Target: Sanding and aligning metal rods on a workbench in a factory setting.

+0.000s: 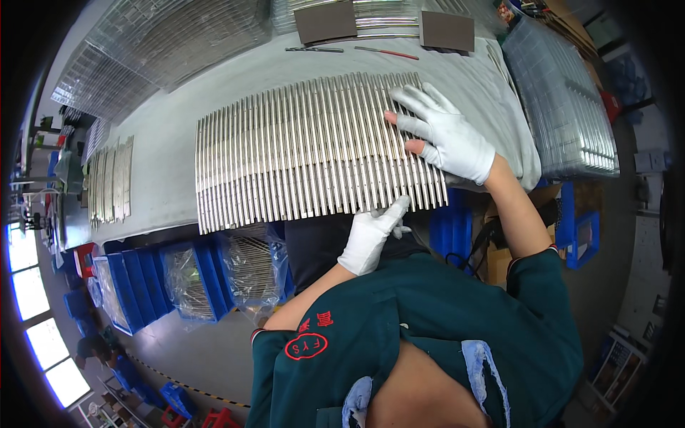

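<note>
The pale bench (160,160) spreads widest, curving with the fisheye view. At its middle lies the broad row of metal rods (300,153), packed side by side and pointing toward the person, their near ends along the front edge. Next in size come the clear plastic trays (171,46), stacked at the far left, and the clear cases (560,100) standing at the right end. Below the bench on the left are blue bins (146,282), some holding rods in clear bags.

The white-gloved right hand (449,135) rests on the right part of the row, its fingers spread and loose, thumb and one fingertip bare. The left hand (369,239), also gloved, is at the near ends, index finger extended against them; whether its fingers grip a rod I cannot tell.

A smaller set of rods (112,182) lies apart on the left. Two brown rectangular pieces (325,23) sit at the back. Smallest are a dark slender bit (314,49) and a thin red-handled tool (387,53), lying just beyond the row.
</note>
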The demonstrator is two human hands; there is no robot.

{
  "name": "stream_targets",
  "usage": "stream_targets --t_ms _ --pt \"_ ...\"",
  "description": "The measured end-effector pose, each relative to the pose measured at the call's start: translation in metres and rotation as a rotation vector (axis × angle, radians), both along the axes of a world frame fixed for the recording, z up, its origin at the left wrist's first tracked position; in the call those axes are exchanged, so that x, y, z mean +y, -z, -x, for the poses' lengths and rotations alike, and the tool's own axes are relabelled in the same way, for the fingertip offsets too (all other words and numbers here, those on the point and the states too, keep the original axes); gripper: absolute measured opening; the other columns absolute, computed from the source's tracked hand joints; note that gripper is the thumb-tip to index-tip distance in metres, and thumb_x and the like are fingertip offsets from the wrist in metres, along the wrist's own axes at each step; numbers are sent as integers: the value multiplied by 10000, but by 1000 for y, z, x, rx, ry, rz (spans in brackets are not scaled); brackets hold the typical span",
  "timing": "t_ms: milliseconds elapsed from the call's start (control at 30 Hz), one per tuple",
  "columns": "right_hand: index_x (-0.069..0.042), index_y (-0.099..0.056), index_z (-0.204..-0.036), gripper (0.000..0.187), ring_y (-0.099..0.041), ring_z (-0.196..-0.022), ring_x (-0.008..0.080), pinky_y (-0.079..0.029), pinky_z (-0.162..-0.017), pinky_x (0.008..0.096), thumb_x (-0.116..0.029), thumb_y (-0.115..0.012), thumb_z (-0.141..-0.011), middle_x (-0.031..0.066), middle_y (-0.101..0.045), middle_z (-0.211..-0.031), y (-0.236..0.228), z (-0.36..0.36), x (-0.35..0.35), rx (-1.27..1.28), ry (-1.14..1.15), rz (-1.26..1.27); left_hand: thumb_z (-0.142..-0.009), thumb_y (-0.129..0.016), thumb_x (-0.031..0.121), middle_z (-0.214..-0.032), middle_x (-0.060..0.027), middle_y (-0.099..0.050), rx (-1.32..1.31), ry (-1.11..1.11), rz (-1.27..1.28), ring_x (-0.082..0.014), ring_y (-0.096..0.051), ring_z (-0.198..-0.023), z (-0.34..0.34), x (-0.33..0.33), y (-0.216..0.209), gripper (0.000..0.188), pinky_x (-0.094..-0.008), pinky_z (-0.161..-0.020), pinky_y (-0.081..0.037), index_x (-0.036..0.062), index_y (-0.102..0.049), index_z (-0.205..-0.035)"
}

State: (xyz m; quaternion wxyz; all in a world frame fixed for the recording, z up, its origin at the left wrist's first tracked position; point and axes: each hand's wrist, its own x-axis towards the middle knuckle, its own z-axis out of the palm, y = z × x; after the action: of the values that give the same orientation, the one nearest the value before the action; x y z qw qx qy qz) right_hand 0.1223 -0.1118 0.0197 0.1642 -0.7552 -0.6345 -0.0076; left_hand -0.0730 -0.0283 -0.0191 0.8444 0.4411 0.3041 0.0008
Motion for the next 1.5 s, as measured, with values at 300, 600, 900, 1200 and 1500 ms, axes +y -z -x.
stream_targets --t_ms 300,600,900,1200,1500 --pt "-122 -400 -1306 571 -321 -1261 310 -205 -1076 424 -480 -415 -861 140 -359 -1356 0 6 31 -121 -25 19 -818 -639 198 -598 -5 -503 20 -87 35 -75 -460 -476 3 5 -3 179 -253 -527 -477 36 -576 -777" --pt "-102 -410 -1298 655 -296 -1268 345 -195 -1078 419 -571 -343 -845 151 -344 -1363 4 4 33 -143 -13 34 -802 -657 183 -579 1 -484 29 -8 -8 -71 -443 -467 4 7 -3 176 -265 -526 -487 42 -571 -738" --pt "-109 -415 -1296 625 -306 -1268 327 -199 -1077 421 -546 -354 -854 155 -352 -1357 5 3 32 -158 -19 28 -809 -648 190 -575 -5 -494 4 -89 5 -76 -465 -464 10 12 -1 173 -257 -522 -488 42 -578 -753" --pt "-119 -423 -1292 594 -317 -1263 317 -199 -1075 423 -521 -375 -857 156 -361 -1351 3 4 31 -160 -25 30 -811 -649 207 -577 2 -492 37 -124 18 -69 -454 -461 12 13 -1 189 -258 -528 -486 43 -576 -752" --pt "-175 -462 -1270 481 -328 -1257 313 -206 -1069 432 -446 -400 -877 151 -378 -1340 3 5 31 -140 -34 -9 -809 -654 217 -548 5 -487 12 -100 -32 -71 -442 -443 15 14 1 204 -261 -515 -480 32 -585 -757"
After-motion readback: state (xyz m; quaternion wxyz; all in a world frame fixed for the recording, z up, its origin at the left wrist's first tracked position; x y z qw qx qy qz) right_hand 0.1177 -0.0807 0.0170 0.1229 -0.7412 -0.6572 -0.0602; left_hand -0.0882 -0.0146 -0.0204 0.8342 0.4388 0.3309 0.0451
